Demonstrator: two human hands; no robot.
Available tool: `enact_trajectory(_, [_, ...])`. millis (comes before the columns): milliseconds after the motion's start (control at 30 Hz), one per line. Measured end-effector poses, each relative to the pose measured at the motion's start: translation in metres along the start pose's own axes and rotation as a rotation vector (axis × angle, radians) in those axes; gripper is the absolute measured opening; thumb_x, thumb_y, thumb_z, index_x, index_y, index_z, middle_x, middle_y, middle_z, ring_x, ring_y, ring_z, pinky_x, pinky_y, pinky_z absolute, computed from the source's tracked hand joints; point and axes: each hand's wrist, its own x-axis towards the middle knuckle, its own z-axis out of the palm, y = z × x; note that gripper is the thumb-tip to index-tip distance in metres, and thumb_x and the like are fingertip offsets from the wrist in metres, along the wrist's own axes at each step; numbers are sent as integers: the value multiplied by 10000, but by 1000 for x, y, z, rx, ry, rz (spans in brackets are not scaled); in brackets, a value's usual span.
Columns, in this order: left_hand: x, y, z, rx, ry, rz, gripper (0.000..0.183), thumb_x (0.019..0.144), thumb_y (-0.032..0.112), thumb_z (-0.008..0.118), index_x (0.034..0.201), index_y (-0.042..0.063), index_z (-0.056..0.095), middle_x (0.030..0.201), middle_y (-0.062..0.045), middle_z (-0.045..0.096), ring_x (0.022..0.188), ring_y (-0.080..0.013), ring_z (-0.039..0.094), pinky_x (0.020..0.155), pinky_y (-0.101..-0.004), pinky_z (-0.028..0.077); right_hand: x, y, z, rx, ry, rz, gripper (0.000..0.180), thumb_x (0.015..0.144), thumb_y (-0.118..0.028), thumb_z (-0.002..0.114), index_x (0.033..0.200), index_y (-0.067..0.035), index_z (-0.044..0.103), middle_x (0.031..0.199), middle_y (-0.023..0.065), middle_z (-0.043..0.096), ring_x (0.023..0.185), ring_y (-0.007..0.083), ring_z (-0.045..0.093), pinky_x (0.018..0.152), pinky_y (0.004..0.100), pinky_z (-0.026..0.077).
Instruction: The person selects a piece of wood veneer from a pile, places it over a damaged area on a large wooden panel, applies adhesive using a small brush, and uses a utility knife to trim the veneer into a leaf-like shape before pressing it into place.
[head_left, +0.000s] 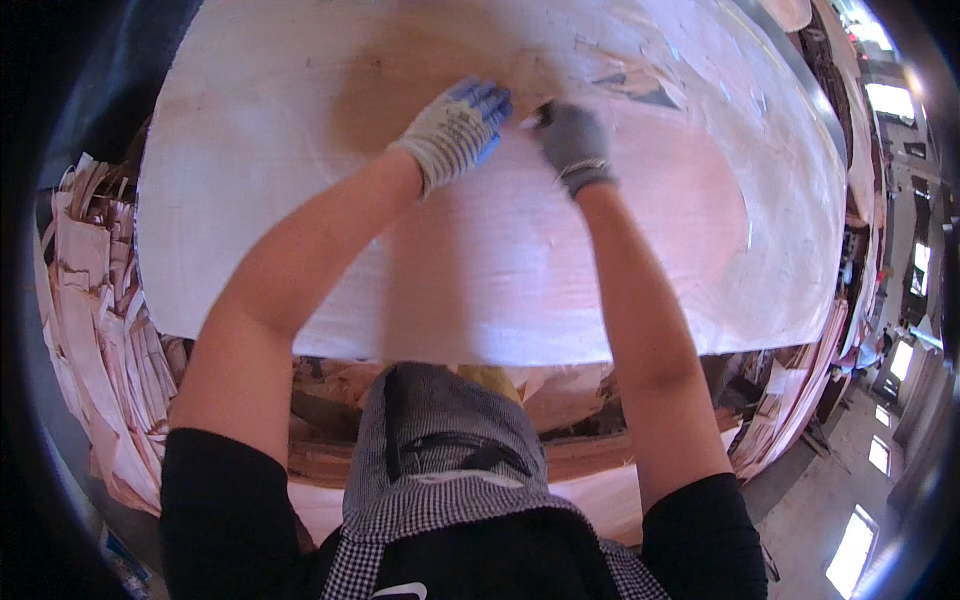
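A large pale sheet of wood veneer (525, 285) lies before me. My left hand (459, 133), in a striped white glove with blue-coated fingers, rests palm down on or just over it, with nothing seen in it. Close to its right, my right hand (574, 142), in a grey glove, has curled fingers around a small dark object whose kind is blurred. Beyond my right hand, the veneer has a torn spot with loose flaps (646, 88) and dark gaps.
Stacked broken veneer strips (112, 300) stand at the left. More veneer edges (780, 397) show at the lower right. Veneer scraps (577, 390) lie below the sheet's near edge. A workshop floor (810, 495) with bright openings stretches off to the right.
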Motion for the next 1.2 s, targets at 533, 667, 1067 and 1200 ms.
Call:
enact_trajectory(533, [-79,240,-7,-228,-284,75,437,846,266,485,1251,102,507,1346,-59,449,1277,-223,356,1109,-492,120,-321,10,-62,355,-358,892,274,772,-240,662,777,34,647,533,76,584,456,135,570,434,285,444])
enact_trajectory(667, [-55,252,-26,-329,-312,-76,388,815,247,526,1155,64,566,1278,-94,502,1244,-254,396,1099,-525,128,-382,83,-123,736,-279,1215,274,825,-260,649,852,13,653,573,66,602,465,129,567,409,267,429])
enact_trajectory(1067, [170,361,-55,-411,50,-193,362,796,104,548,1153,52,567,1192,-119,563,1161,-303,474,1054,-517,206,-227,467,-535,708,967,573,346,787,-434,686,916,-118,634,572,-61,473,446,55,401,423,189,297])
enact_trajectory(1200, [292,432,-106,-440,298,15,322,807,80,533,1123,49,589,1126,-125,593,1116,-294,507,1046,-494,225,-169,519,-638,729,976,226,279,808,-276,693,953,-47,623,691,-4,585,515,58,467,439,194,357])
